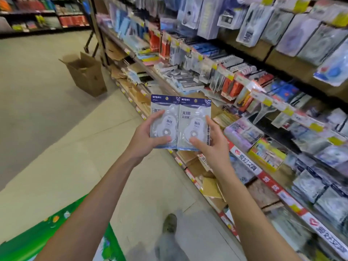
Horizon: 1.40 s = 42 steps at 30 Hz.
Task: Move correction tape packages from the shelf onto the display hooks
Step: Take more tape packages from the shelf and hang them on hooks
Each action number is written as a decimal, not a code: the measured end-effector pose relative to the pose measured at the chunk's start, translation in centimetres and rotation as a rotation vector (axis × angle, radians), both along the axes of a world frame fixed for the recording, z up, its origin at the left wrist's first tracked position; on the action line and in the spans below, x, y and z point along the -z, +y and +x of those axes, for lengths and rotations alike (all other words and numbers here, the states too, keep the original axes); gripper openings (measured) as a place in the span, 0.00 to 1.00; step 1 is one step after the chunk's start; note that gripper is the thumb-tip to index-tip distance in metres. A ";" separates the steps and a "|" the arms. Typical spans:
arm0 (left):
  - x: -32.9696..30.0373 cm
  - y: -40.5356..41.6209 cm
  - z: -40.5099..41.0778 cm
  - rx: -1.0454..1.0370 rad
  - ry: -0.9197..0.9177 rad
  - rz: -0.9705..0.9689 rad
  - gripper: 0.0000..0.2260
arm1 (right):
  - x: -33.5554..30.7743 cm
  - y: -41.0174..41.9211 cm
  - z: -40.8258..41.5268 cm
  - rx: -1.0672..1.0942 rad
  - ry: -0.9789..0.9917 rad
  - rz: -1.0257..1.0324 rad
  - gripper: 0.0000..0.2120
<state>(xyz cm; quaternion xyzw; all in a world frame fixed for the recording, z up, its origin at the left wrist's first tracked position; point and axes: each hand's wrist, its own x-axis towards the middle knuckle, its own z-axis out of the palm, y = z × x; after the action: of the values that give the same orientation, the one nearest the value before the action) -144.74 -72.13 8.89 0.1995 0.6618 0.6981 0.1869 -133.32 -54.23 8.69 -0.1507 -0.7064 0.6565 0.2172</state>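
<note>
Left hand [145,137]: fingers curled round left pack [164,121].
Right hand [211,143]: grips right pack [194,124].
Shelf [244,113]: at 3 o'clock.

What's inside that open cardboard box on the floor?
The cardboard box stands open, but only its brown inner walls show. Its bottom is hidden by the near wall, so any contents can't be seen.

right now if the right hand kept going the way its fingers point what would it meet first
Probably the hanging packs on the display hooks above the shelf edge; the right hand, holding a correction tape package, points up and forward. Depth is unclear.
</note>
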 end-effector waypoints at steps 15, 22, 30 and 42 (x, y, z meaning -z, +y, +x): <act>-5.0 16.5 -19.9 0.181 0.166 -0.004 0.31 | -2.2 13.6 -16.6 0.224 0.094 0.067 0.31; -5.8 24.1 -25.4 0.302 0.282 0.057 0.27 | -3.7 18.0 -19.8 0.402 0.108 0.067 0.34; -6.5 32.1 -29.6 0.645 0.295 0.082 0.28 | -5.6 19.9 -20.5 0.703 0.116 0.071 0.34; -8.3 38.9 -28.0 0.933 0.379 0.160 0.26 | -7.7 20.2 -17.6 1.108 0.115 0.040 0.37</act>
<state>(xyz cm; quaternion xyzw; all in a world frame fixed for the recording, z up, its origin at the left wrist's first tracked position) -172.70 -33.20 17.19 0.6106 0.4691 0.5402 0.3394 -150.92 -34.00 16.38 -0.4593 -0.5209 0.4376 0.5711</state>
